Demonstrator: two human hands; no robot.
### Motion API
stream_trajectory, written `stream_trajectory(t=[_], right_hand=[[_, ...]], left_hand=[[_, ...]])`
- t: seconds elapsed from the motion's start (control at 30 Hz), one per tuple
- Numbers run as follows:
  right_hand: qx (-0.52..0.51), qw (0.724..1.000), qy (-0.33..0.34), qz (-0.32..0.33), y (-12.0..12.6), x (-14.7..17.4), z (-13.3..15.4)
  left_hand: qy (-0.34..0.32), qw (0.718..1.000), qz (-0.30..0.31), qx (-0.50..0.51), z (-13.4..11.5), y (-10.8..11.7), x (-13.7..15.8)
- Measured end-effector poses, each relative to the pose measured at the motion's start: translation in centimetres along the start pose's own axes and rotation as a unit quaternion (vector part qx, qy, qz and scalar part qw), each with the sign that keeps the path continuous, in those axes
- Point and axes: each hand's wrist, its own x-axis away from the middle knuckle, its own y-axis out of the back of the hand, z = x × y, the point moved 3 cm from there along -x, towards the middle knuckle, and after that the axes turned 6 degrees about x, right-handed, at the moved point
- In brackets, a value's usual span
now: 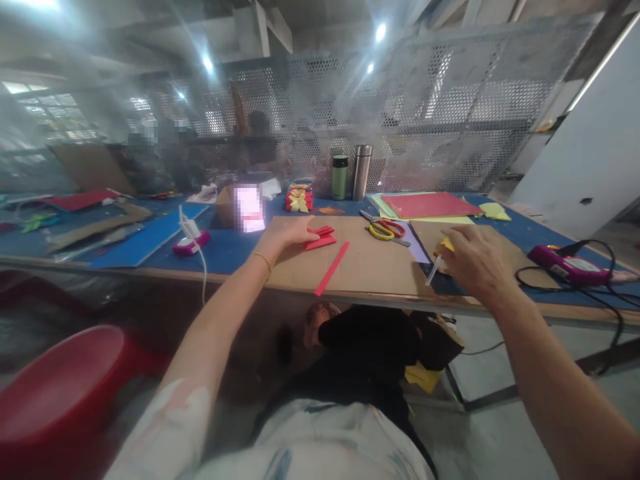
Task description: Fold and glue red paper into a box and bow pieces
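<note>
My left hand (294, 233) pinches the end of a piece of folded red paper (320, 237) lying on a brown cardboard sheet (375, 263). Just to its right lies a loose red paper strip (333, 269). Over on the right side, my right hand (477, 260) is closed around what looks like a yellow glue gun (447, 245), mostly hidden by the fingers. A white glue stick (433, 271) pokes out of it toward me. Scissors with red and yellow handles (384, 229) rest between my hands, near the cardboard's back edge.
At the back stand a green flask (340, 177), a steel flask (363, 173) and a stack of coloured paper (430, 205). Purple power strips (570, 265) (192, 244) with cables lie at both sides. A bright phone screen (249, 208) leans against a box. A red stool (65, 387) is lower left.
</note>
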Motion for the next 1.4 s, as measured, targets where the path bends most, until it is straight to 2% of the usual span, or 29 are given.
stream_trajectory(t=[0.07, 0.13, 0.2, 0.33, 0.4, 0.5, 0.57, 0.67, 0.7, 0.77, 0.9, 1.03, 1.13, 1.23, 1.33, 1.4], right_hand=[[-0.1, 0.991, 0.087, -0.024, 0.3, -0.2, 3.6], [-0.204, 0.962, 0.179, -0.027, 0.3, -0.1, 7.8], [-0.265, 0.933, 0.244, -0.015, 0.3, 0.3, 11.9], [-0.277, 0.921, 0.275, -0.007, 0.6, 0.7, 17.8], [-0.272, 0.918, 0.289, -0.002, 0.6, 0.9, 19.4], [-0.261, 0.915, 0.308, 0.01, 0.2, 1.4, 20.1], [-0.249, 0.92, 0.302, 0.014, -0.2, 1.7, 19.7], [-0.228, 0.932, 0.283, 0.01, -0.5, 2.2, 18.3], [-0.223, 0.935, 0.277, 0.009, -0.6, 2.3, 17.8], [-0.217, 0.938, 0.269, 0.005, -0.5, 2.4, 17.1], [-0.224, 0.939, 0.262, -0.019, -0.1, 2.7, 16.6], [-0.233, 0.936, 0.262, -0.031, 0.4, 3.1, 17.2], [-0.225, 0.942, 0.247, -0.041, 1.6, 3.4, 16.2], [-0.195, 0.962, 0.181, -0.054, 2.9, 3.5, 12.4], [-0.116, 0.991, 0.046, -0.047, 3.1, 3.3, 5.8], [-0.044, 0.998, -0.041, -0.005, 2.2, 3.1, 1.5]], left_hand=[[0.0, 0.999, 0.02, 0.042, 0.5, -0.3, 0.2], [-0.017, 0.997, 0.04, 0.069, 0.8, -0.2, 0.8], [-0.045, 0.994, 0.058, 0.083, 1.2, 0.2, 1.6], [-0.096, 0.992, 0.065, 0.057, 1.9, 1.3, 3.4], [-0.103, 0.993, 0.055, 0.029, 2.1, 1.4, 4.1], [-0.109, 0.993, 0.04, -0.015, 2.0, 1.0, 4.9], [-0.11, 0.993, -0.014, -0.044, 1.5, 0.7, 5.7], [-0.117, 0.98, -0.139, -0.081, 0.1, 0.2, 7.8], [-0.124, 0.976, -0.152, -0.092, -0.5, -0.3, 8.6], [-0.132, 0.975, -0.125, -0.126, -1.7, -1.5, 10.0], [-0.125, 0.961, -0.153, -0.191, -3.4, -3.5, 11.9], [-0.154, 0.945, -0.183, -0.222, -4.2, -4.2, 12.4], [-0.148, 0.942, -0.172, -0.248, -4.1, -4.2, 12.3], [-0.154, 0.947, -0.14, -0.244, -3.7, -4.2, 12.0], [-0.17, 0.954, -0.129, -0.212, -3.2, -4.6, 12.0], [-0.172, 0.956, -0.14, -0.19, -3.0, -4.8, 12.1]])
